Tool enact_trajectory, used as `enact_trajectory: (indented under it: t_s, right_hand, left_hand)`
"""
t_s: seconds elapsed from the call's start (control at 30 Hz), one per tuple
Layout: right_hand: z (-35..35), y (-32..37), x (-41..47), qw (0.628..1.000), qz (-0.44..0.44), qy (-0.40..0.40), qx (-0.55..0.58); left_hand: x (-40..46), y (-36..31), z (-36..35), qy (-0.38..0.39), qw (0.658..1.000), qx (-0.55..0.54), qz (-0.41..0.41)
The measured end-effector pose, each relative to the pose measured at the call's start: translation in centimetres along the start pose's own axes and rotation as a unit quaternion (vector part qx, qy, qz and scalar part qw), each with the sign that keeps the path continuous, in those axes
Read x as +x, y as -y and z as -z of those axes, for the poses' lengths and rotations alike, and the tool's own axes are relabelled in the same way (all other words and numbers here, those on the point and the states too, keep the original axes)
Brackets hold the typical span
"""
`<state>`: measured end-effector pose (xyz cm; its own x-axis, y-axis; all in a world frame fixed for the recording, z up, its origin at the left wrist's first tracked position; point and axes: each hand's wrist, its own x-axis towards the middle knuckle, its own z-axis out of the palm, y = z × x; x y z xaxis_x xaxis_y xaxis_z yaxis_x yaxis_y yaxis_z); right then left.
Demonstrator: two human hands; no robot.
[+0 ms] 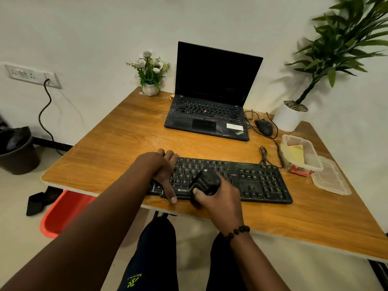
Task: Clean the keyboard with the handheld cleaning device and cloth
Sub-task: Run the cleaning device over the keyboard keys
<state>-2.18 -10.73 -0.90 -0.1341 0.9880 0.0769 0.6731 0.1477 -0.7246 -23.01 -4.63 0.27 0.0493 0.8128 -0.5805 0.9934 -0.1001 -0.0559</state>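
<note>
Black keyboard (241, 179) lies at the desk (117, 139) near edge, cable running back toward the laptop (210, 114). Right hand (218, 196) has fingers wrapped round the black handheld cleaning device (206, 181), held over the middle keys. Left hand (165, 171) lies over the keyboard's left end, fingers fairly straight, pinning it. Best approach, likely: keep that brace, sweep slow row by row, nozzle close. Yellow cloth (296, 155) sits in the plastic container (302, 152), right, untouched.
</note>
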Motion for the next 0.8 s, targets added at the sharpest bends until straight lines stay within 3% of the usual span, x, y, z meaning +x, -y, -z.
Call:
enact_trajectory:
  t_s: [0.1,0.2,0.37,0.5,0.6,0.8]
  right_hand:
    - [1.3,-0.9,0.5,0.993,-0.078,-0.080,0.049]
    - [1.2,-1.3,0.2,0.988,-0.087,-0.118,0.045]
    - [-0.4,-0.5,-2.0,0.997,-0.024,-0.072,0.000]
    - [0.8,-0.7,-1.0,0.994,-0.067,-0.068,0.060]
    - [0.9,-0.3,-1.1,0.993,-0.065,-0.086,0.041]
    - [-0.7,1.2,-2.4,0.995,-0.040,0.001,0.091]
  left_hand:
    - [0.3,-0.4,0.4,-0.007,1.000,-0.003,-0.008]
    - [0.2,-0.1,0.2,0.001,1.000,-0.006,-0.003]
    - [0.1,0.0,0.2,0.000,1.000,0.000,-0.003]
    - [0.2,-0.3,0.0,0.002,1.000,-0.002,-0.005]
    - [0.1,-0.4,0.1,0.001,1.000,-0.003,-0.004]
    - [0.1,-0.5,-0.3,-0.005,1.000,-0.005,-0.013]
